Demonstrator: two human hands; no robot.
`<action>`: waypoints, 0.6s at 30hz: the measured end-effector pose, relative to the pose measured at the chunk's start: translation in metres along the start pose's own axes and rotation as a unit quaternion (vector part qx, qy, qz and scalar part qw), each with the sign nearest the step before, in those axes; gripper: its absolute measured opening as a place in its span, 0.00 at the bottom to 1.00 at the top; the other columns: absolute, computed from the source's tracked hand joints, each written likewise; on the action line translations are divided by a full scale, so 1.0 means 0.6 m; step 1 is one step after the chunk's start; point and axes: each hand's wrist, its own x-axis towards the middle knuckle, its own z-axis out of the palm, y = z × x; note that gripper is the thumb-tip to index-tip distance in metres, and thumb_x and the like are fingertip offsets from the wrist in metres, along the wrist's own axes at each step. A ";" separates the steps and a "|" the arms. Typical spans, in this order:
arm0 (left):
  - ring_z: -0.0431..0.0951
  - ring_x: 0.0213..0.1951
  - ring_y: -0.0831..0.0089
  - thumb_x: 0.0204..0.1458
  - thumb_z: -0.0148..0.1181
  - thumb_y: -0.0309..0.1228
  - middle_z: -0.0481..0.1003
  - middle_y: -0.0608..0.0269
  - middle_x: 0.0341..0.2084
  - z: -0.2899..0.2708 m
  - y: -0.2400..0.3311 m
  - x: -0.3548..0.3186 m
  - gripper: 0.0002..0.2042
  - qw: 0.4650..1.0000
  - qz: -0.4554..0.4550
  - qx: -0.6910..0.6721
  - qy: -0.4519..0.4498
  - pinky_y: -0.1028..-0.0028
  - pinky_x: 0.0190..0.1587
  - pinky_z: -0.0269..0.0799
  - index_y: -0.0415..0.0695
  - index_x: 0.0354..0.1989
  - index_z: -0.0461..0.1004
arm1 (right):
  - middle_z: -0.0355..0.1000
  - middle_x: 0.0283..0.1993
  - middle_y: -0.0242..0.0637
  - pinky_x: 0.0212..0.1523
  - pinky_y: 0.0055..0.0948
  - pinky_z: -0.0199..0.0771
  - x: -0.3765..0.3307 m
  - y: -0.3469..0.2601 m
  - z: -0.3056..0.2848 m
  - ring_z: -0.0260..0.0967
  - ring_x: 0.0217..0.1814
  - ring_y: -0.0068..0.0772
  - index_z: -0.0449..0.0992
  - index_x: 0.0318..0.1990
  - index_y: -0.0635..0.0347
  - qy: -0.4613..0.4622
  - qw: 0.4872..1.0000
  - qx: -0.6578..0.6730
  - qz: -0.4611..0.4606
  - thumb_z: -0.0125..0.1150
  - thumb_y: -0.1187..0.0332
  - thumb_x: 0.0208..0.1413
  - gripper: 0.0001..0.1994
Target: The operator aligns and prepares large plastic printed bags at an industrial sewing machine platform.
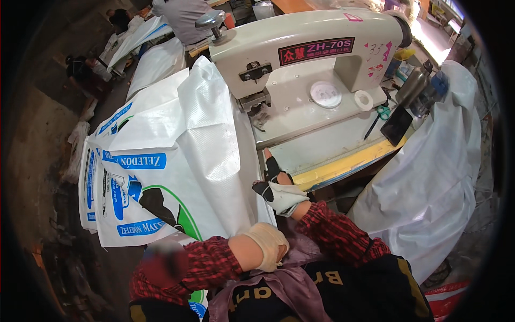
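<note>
Large white woven sacks with blue, green and black print lie to the left of a cream sewing machine, their edge running along its table. My right hand, in a pale glove with black finger covers, is at the sacks' right edge beside the table's near corner. Its index finger stretches toward the machine bed, and its fingers are apart. Close to my body is my left hand, in a beige glove below the sacks' near edge. It bends downward, and its fingers are hidden.
A yellow edge strip borders the machine table. A phone, a black pen, green-handled scissors and a dark bottle are at the right. White sacking hangs beside them. Other people work at the far left.
</note>
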 end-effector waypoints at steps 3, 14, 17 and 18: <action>0.75 0.27 0.52 0.34 0.60 0.41 0.74 0.51 0.20 -0.021 -0.013 -0.016 0.13 0.997 0.020 -0.071 0.004 0.62 0.30 0.70 0.44 0.20 0.76 | 0.69 0.29 0.55 0.28 0.45 0.67 -0.010 0.001 -0.005 0.69 0.29 0.55 0.64 0.53 0.54 -0.027 1.000 0.006 -0.013 0.50 0.60 0.51 0.21; 0.75 0.26 0.52 0.34 0.59 0.40 0.75 0.51 0.20 -0.010 -0.003 -0.013 0.12 0.999 0.012 -0.041 0.006 0.62 0.29 0.70 0.43 0.20 0.76 | 0.69 0.25 0.54 0.23 0.44 0.68 -0.046 -0.030 -0.002 0.68 0.24 0.58 0.53 0.61 0.55 -0.017 0.998 0.054 -0.010 0.51 0.56 0.52 0.30; 0.75 0.26 0.53 0.33 0.59 0.39 0.75 0.52 0.20 -0.002 -0.002 -0.010 0.11 0.999 0.013 -0.042 0.018 0.62 0.28 0.70 0.44 0.19 0.77 | 0.68 0.30 0.56 0.25 0.41 0.66 -0.052 -0.040 0.005 0.66 0.28 0.58 0.64 0.54 0.54 0.067 0.995 0.032 -0.062 0.51 0.60 0.52 0.21; 0.75 0.25 0.53 0.33 0.59 0.39 0.75 0.52 0.20 -0.001 -0.002 -0.011 0.10 0.999 0.017 -0.045 0.024 0.62 0.28 0.70 0.45 0.19 0.77 | 0.69 0.29 0.56 0.26 0.41 0.67 -0.053 -0.038 0.006 0.67 0.28 0.58 0.62 0.55 0.54 0.047 0.997 0.039 -0.040 0.51 0.60 0.52 0.22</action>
